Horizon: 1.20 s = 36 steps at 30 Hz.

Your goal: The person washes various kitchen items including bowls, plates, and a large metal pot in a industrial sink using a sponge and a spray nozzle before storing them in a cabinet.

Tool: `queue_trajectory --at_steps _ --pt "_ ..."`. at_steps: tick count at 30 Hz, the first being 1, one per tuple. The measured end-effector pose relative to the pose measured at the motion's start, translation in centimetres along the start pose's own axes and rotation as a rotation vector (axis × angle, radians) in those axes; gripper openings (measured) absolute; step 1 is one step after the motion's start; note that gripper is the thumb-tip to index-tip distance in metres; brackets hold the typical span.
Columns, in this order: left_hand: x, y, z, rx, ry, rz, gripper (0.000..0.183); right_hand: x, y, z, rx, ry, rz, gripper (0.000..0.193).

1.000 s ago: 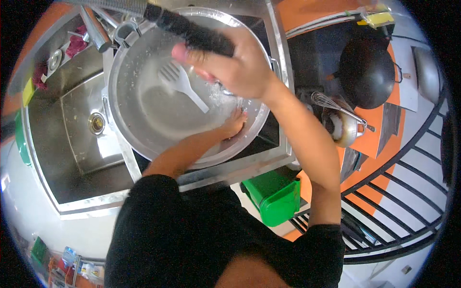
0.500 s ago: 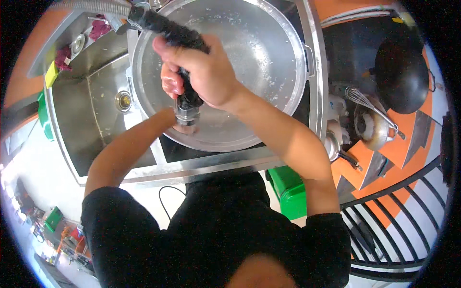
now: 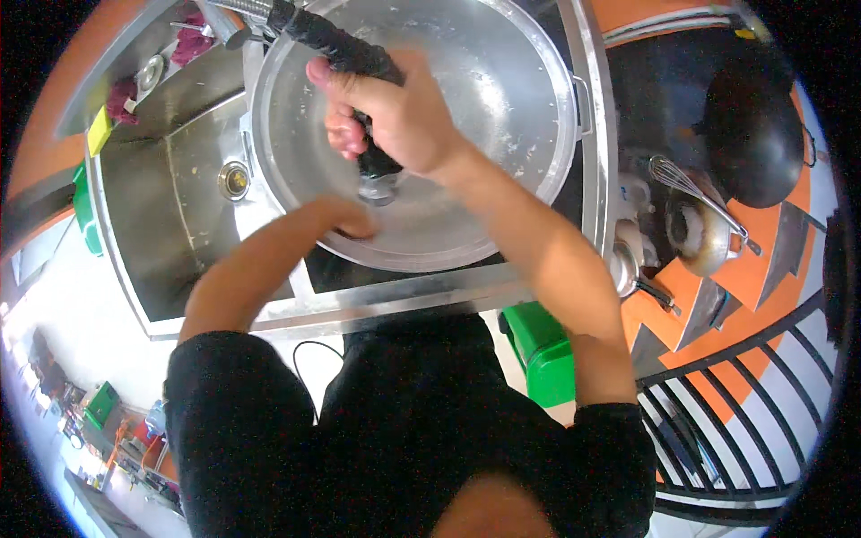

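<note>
A pre-rinse spray nozzle (image 3: pixel 378 161) with a black-wrapped handle is gripped in my right hand (image 3: pixel 408 112), its metal head pointing down over a large round metal pot (image 3: pixel 260 152). My thumb lies along the handle and the fingers wrap round it. Inside the pot, at its near side just below the spray head, is my left hand (image 3: pixel 354 220); motion smears it, so its fingers do not show clearly. The pot's inner wall looks wet, with small white bits scattered on it.
Left of the pot lies a steel sink (image 3: pixel 148 224) with a drain (image 3: pixel 234 180). A yellow sponge (image 3: pixel 100 131) and dark red cloths (image 3: pixel 190 40) sit along its rim. To the right are a whisk (image 3: pixel 691 184), a black wok (image 3: pixel 753 134) and a black railing (image 3: pixel 731 368). A green bin (image 3: pixel 545 359) stands below.
My right hand and the spray nozzle have shifted slightly right and up. My left hand has moved right along the pot's near wall. Fewer white bits show in the pot.
</note>
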State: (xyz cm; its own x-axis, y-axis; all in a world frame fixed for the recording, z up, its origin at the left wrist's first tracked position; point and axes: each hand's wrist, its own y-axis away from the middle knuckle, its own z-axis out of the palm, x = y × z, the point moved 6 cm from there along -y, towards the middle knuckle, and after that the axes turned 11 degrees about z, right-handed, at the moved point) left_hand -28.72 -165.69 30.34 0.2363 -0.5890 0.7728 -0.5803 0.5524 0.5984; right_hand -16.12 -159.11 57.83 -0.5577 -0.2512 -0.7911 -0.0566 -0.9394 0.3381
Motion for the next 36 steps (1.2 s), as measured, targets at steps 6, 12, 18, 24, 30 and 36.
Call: queue_trajectory --at_steps 6,12,18,24,30,36 --pt "-2.1 7.4 -3.2 -0.063 -0.202 -0.4 0.043 -0.1 -1.3 2.1 0.018 -0.285 -0.319 0.03" --pt "2.7 1.2 1.4 -0.059 -0.025 -0.147 0.044 1.0 -0.7 0.6 -0.032 0.046 -0.028 0.03" --pt "-4.7 11.5 -6.1 -0.123 -0.337 -0.614 0.045 0.4 -1.6 0.1 -0.018 -0.099 -0.084 0.032" --pt "0.0 4.9 -0.9 0.071 -0.108 -0.301 0.048 -0.8 -1.9 2.1 -0.02 -0.235 -0.319 0.03" --pt "-4.6 3.5 1.6 -0.043 -0.183 -0.287 0.052 2.2 -1.7 0.5 -0.099 0.069 0.0 0.034" --pt "-3.3 10.4 -5.6 -0.019 -0.38 -0.627 0.054 -0.8 -1.5 1.3 -0.046 -0.153 -0.24 0.032"
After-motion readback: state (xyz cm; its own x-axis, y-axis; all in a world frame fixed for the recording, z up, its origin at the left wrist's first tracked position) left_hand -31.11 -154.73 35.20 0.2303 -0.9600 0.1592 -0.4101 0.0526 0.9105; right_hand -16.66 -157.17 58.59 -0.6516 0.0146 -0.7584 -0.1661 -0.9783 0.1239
